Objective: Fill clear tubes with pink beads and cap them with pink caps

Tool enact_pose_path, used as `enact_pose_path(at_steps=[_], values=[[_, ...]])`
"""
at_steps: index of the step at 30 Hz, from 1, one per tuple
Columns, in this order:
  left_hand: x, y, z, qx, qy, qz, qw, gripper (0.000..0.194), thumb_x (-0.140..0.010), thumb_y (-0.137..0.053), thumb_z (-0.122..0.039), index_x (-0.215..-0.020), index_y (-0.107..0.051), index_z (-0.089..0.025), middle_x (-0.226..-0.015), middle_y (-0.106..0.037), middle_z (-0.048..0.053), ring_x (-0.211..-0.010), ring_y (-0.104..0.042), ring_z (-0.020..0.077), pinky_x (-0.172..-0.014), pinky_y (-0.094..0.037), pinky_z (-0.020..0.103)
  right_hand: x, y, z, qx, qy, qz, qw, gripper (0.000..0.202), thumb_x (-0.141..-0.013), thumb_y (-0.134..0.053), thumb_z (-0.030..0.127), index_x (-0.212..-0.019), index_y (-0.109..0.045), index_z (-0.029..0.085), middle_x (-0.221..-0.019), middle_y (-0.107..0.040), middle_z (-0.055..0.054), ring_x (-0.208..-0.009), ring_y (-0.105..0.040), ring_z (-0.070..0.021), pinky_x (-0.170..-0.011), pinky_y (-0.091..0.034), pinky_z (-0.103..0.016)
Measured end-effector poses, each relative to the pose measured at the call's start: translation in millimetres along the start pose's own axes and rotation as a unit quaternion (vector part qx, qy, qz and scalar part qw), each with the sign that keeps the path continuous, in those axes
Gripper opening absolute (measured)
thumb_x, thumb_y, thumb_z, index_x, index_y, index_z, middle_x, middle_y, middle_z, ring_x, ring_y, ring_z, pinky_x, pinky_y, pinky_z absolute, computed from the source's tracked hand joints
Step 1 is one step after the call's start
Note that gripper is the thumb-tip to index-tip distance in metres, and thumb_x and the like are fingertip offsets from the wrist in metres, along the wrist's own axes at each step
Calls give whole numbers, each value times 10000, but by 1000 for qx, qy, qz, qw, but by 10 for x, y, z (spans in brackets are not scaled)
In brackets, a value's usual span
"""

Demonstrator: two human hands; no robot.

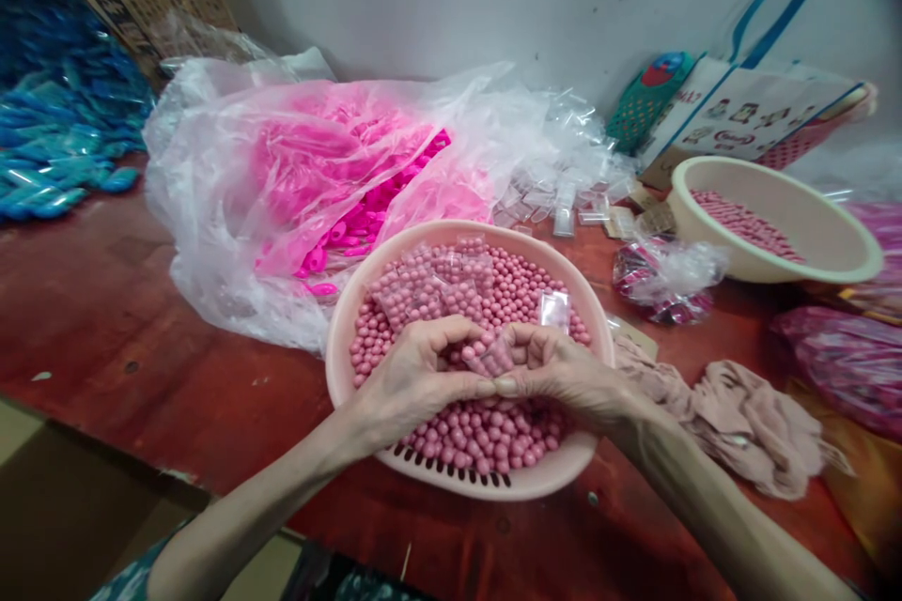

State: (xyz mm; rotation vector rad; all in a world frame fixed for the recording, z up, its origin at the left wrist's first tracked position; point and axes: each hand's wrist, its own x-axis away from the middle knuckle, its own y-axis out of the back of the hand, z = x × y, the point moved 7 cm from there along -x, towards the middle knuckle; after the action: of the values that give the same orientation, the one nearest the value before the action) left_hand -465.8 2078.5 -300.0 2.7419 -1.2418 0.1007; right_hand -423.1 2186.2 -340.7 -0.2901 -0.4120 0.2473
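Observation:
Over a pale pink basket (340,347) full of pink beads (486,441), my two hands meet at a small clear plastic case (497,355). Several pink beads show in and around it. My left hand (415,376) pinches its left side between thumb and fingers, with beads by the fingertips. My right hand (556,371) grips the right side, its thumb tip against the left thumb. Filled clear cases (429,286) lie on the beads at the back of the basket. An unfilled clear case (554,308) rests near the basket's right rim.
Behind the basket lies a clear plastic bag (204,169) of bright pink pieces, with loose clear cases (564,207) beside it. At right stand a cream bowl (838,225) and a crumpled cloth (754,432). Blue pieces (63,150) are piled at far left.

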Motion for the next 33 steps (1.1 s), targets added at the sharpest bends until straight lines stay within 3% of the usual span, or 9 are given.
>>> enact_pose_path(at_steps=[3,6,8,11,13,17,23,29,33], values=[[-9,19,-97,-59,-53,-30,996,55,-734,-657,-150,-789,-658,-152,-797,-635,2,-794,-588,145,-751,-468,252,2,-28,36,5,19,-6,1000,320,-626,-777,263,-730,-488,176,-693,-529,60,-648,-519,-70,-643,-433,-211],[4,56,-118,-117,-65,-49,990,30,-759,-629,-154,-781,-649,-156,-818,-636,-1,-846,-582,154,-804,-445,261,53,-41,122,87,56,-24,994,235,-679,-743,276,-742,-547,163,-721,-552,41,-703,-533,-95,-696,-436,-237],[29,95,-71,-159,-38,-63,985,52,-786,-602,-204,-770,-624,-159,-768,-620,-14,-790,-573,148,-756,-442,258,117,-25,225,179,93,-59,978,225,-715,-716,296,-855,-590,172,-819,-591,11,-800,-560,-138,-752,-448,-279],[71,134,5,-216,7,-75,974,154,-793,-588,-310,-773,-622,-161,-722,-604,-18,-750,-558,162,-692,-432,260,208,-5,416,281,154,-108,941,480,-696,-741,283,-1134,-554,226,-1077,-597,-26,-1020,-536,-192,-875,-428,-328],[76,97,32,-221,22,-45,974,176,-802,-571,-323,-816,-638,-161,-765,-623,-6,-806,-566,184,-718,-430,271,225,-69,520,321,203,-82,921,528,-706,-739,252,-1194,-538,254,-1160,-575,-24,-1089,-505,-187,-945,-386,-328],[57,-38,28,-158,24,54,986,161,-842,-508,-255,-876,-638,-167,-803,-644,-13,-821,-586,177,-749,-428,263,187,-189,578,349,269,-20,897,237,-782,-667,214,-1015,-629,230,-980,-608,-7,-928,-549,-144,-844,-415,-284],[69,25,72,-208,51,35,976,148,-837,-520,-260,-885,-639,-185,-859,-659,-16,-868,-576,181,-805,-406,268,98,-134,453,347,225,-21,910,139,-754,-695,235,-817,-586,175,-780,-576,28,-711,-510,-100,-638,-391,-223],[70,83,65,-210,39,6,977,149,-835,-539,-301,-810,-625,-183,-768,-623,-27,-771,-569,154,-714,-414,249,107,-27,450,289,183,-12,940,108,-758,-687,235,-757,-601,169,-747,-596,28,-690,-536,-97,-624,-411,-214],[51,82,78,-88,58,-4,994,79,-801,-588,-241,-818,-616,-169,-764,-608,-24,-771,-588,143,-715,-459,236,186,18,492,328,201,-48,922,90,-767,-679,226,-843,-647,191,-836,-653,6,-812,-592,-131,-762,-449,-252]])
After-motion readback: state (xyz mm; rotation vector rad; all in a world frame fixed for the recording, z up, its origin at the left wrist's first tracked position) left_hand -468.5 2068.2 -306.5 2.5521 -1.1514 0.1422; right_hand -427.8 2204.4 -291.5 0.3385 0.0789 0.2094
